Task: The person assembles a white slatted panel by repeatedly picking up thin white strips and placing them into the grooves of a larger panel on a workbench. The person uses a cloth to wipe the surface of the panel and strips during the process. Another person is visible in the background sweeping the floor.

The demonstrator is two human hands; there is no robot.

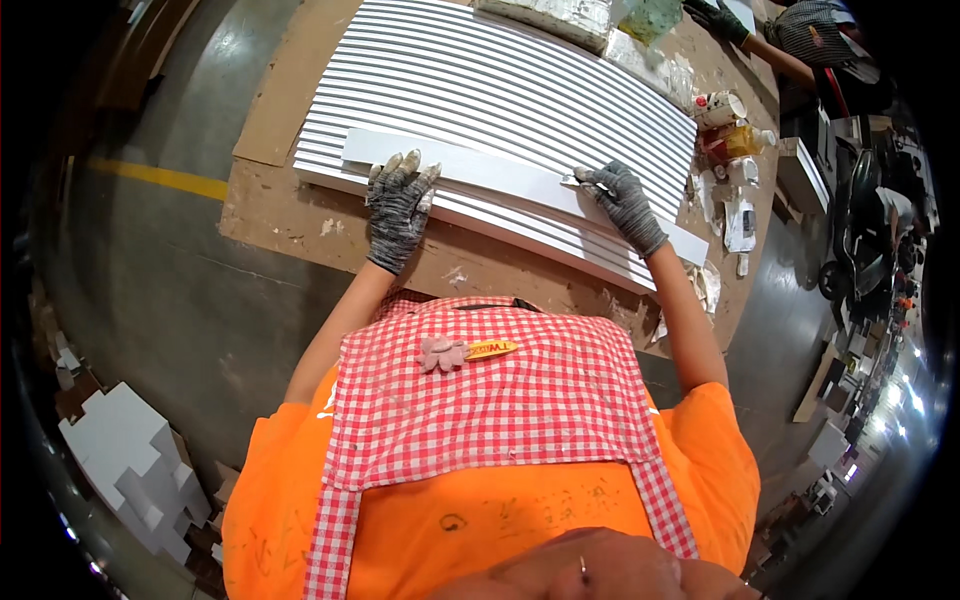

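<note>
A long flat white strip (480, 175) lies across a ribbed stack of white boards (480, 85). My left hand (398, 215), in a grey knit glove with pale, worn fingertips, rests at the strip's near edge toward its left end. Its fingers are stretched out, with the tips on the strip. On the right part of the strip my right hand (625, 205), gloved the same way, is closed in a pinch. A small shiny tip shows at its fingers, too small to name.
Brown board covers the worktable (290, 215). Plastic-wrapped packs (650, 70) stand at its back. A white tub (718, 108), a bottle with amber liquid (735, 142) and scraps line its right side. Another person's gloved hand (718, 20) is at the far right.
</note>
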